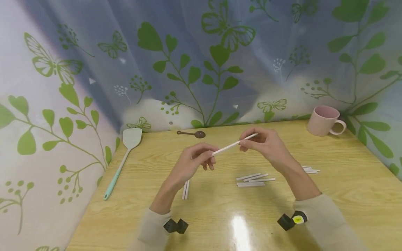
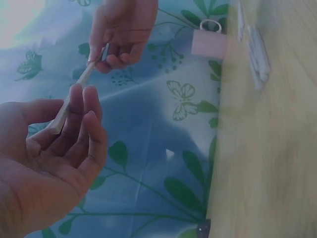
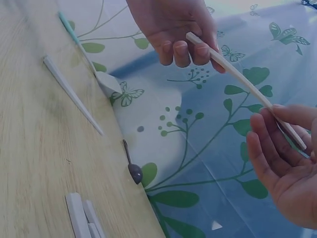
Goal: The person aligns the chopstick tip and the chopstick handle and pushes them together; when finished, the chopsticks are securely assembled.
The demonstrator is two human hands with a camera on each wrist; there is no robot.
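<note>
A thin white square-edged stick (image 1: 227,147) is held between my two hands above the table, its right end higher in the head view. My left hand (image 1: 192,162) pinches its lower end between thumb and fingers, the other fingers loosely bent. My right hand (image 1: 265,143) pinches it near the other end, and a short length sticks out past the fingertips. In the right wrist view the stick (image 3: 242,79) spans from one hand to the other. Below on the table, several similar white sticks (image 1: 251,184) lie in a loose pile between my forearms.
Two white sticks (image 1: 185,191) lie beside my left forearm, partly hidden by it. More white sticks (image 1: 310,170) lie right of my right forearm. A brown spoon (image 1: 199,134) rests at the back edge, a spatula (image 1: 132,138) at left, a pink mug (image 1: 321,122) at back right.
</note>
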